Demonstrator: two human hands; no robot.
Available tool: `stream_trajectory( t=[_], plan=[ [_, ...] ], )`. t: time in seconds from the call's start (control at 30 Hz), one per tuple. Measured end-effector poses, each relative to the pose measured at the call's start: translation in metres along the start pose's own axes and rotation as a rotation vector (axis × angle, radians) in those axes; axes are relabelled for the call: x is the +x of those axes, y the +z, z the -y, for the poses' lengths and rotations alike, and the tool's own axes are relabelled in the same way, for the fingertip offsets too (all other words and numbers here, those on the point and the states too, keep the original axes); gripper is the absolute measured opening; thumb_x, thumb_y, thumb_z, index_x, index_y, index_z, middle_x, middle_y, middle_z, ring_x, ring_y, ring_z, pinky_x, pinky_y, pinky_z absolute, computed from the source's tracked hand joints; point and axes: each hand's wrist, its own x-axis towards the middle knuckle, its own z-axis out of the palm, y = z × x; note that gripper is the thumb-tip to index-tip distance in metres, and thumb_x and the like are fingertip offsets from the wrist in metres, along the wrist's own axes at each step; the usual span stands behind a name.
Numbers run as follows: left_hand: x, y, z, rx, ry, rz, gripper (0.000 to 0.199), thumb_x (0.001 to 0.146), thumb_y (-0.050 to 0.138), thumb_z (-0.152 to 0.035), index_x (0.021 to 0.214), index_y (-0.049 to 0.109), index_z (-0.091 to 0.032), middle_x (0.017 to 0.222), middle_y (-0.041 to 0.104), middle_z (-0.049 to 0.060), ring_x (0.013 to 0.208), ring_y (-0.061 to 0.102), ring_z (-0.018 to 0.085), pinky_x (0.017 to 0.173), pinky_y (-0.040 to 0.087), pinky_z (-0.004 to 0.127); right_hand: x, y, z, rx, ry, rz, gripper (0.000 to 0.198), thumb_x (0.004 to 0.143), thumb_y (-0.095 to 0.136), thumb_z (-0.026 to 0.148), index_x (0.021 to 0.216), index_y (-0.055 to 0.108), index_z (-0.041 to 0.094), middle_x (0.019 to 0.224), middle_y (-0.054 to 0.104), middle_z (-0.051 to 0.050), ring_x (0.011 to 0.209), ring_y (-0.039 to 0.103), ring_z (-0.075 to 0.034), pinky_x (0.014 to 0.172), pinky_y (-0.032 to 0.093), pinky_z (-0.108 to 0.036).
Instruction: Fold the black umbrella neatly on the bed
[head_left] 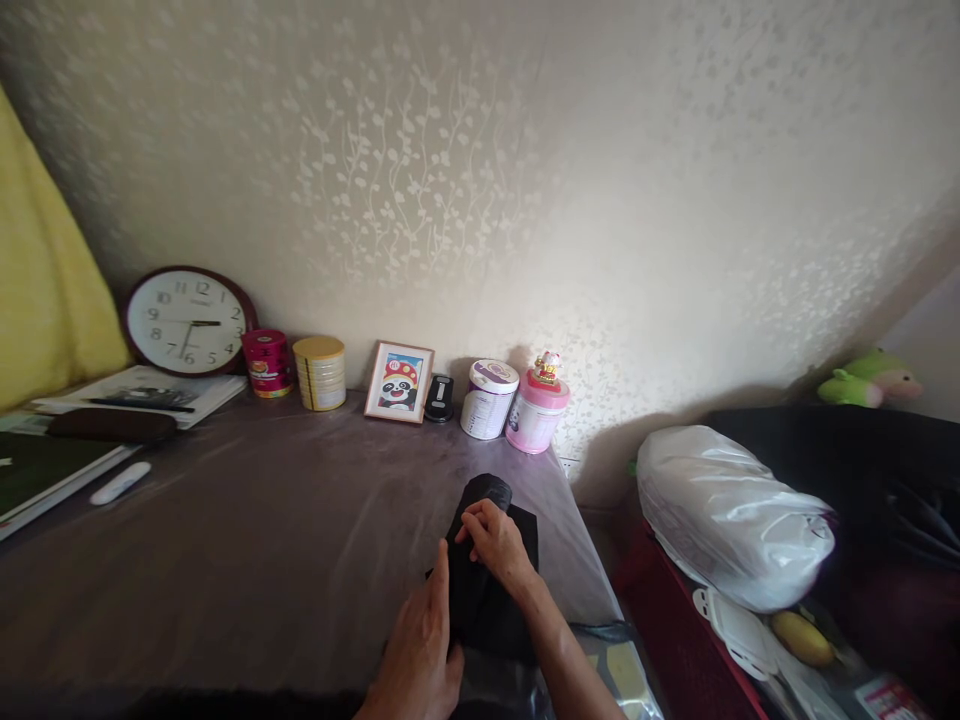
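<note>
A black bundle [480, 610] that looks like folded or rolled cloth lies on the table's right part, with a rounded, slightly shiny far end. What exactly it is, I cannot make out. Along its left side rests my left hand [420, 640], its index finger stretched out straight; the other fingers are partly hidden. My right hand [491, 540] is over the bundle's upper part, fingers bent inward and closed against the black material. The wrists hide some of its near end.
Along the wall stand a clock [187, 320], a red can [267, 365], a yellow-lidded can [321, 375], a panda picture frame [399, 382], a white tub [489, 400] and a pink tub [536, 418]. Right of the table edge sits a white plastic bag [727, 510].
</note>
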Motion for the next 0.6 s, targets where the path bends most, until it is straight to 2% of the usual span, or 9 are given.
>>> stream_trajectory(
  t=[0.07, 0.13, 0.2, 0.27, 0.33, 0.43, 0.6],
  plan=[
    [-0.002, -0.005, -0.001, 0.046, 0.034, -0.084, 0.096, 0.067, 0.045, -0.005, 0.139, -0.017, -0.017, 0.149, 0.018, 0.016, 0.133, 0.029, 0.023, 0.104, 0.033, 0.039, -0.002, 0.000, 0.002, -0.015, -0.008, 0.003, 0.013, 0.085, 0.044, 0.027, 0.079, 0.054, 0.020, 0.067, 0.070, 0.005, 0.040, 0.053, -0.006, 0.052, 0.041, -0.018],
    [-0.004, -0.010, -0.002, 0.145, 0.073, -0.170, 0.097, 0.064, 0.049, -0.008, 0.141, -0.008, -0.026, 0.152, 0.003, 0.012, 0.137, 0.019, 0.029, 0.105, 0.030, 0.048, -0.003, 0.000, 0.005, -0.024, -0.020, 0.004, 0.014, 0.085, 0.044, 0.027, 0.078, 0.054, 0.020, 0.067, 0.070, 0.004, 0.043, 0.055, -0.007, 0.053, 0.041, -0.018],
    [-0.004, -0.012, -0.001, 0.226, 0.136, -0.229, 0.097, 0.061, 0.050, -0.010, 0.142, 0.001, -0.029, 0.153, -0.006, 0.009, 0.137, 0.014, 0.034, 0.105, 0.027, 0.053, -0.004, 0.000, 0.007, -0.028, -0.031, 0.006, 0.015, 0.085, 0.044, 0.027, 0.077, 0.054, 0.021, 0.068, 0.070, 0.003, 0.045, 0.057, -0.008, 0.054, 0.042, -0.018],
    [-0.004, -0.010, 0.001, 0.262, 0.224, -0.238, 0.098, 0.059, 0.051, -0.012, 0.142, -0.001, -0.026, 0.153, -0.002, 0.010, 0.136, 0.016, 0.034, 0.105, 0.028, 0.053, -0.005, 0.001, 0.008, -0.036, -0.038, 0.009, 0.014, 0.085, 0.044, 0.026, 0.077, 0.054, 0.021, 0.069, 0.071, 0.003, 0.046, 0.057, -0.008, 0.054, 0.042, -0.019],
    [-0.004, -0.002, 0.005, 0.277, 0.288, -0.228, 0.100, 0.060, 0.050, -0.016, 0.142, -0.007, -0.021, 0.151, 0.011, 0.014, 0.135, 0.020, 0.034, 0.105, 0.030, 0.052, -0.006, 0.001, 0.009, -0.053, -0.042, 0.010, 0.014, 0.085, 0.044, 0.025, 0.078, 0.055, 0.020, 0.070, 0.071, 0.003, 0.045, 0.057, -0.008, 0.054, 0.042, -0.019],
    [-0.003, 0.012, 0.011, 0.278, 0.281, -0.233, 0.095, 0.068, 0.047, -0.018, 0.140, -0.015, -0.016, 0.147, 0.025, 0.019, 0.132, 0.028, 0.033, 0.101, 0.038, 0.051, -0.010, 0.001, 0.012, -0.079, -0.072, 0.012, 0.016, 0.087, 0.043, 0.025, 0.081, 0.056, 0.021, 0.071, 0.071, 0.003, 0.048, 0.058, -0.009, 0.055, 0.043, -0.020],
    [-0.002, 0.026, 0.018, 0.210, 0.210, -0.198, 0.080, 0.078, 0.032, -0.009, 0.139, -0.018, -0.016, 0.147, 0.021, 0.022, 0.132, 0.029, 0.029, 0.099, 0.042, 0.044, -0.028, 0.004, 0.012, -0.171, -0.269, -0.104, 0.020, 0.091, 0.041, 0.026, 0.090, 0.061, 0.022, 0.078, 0.070, 0.001, 0.073, 0.063, -0.013, 0.068, 0.045, -0.023]
  ],
)
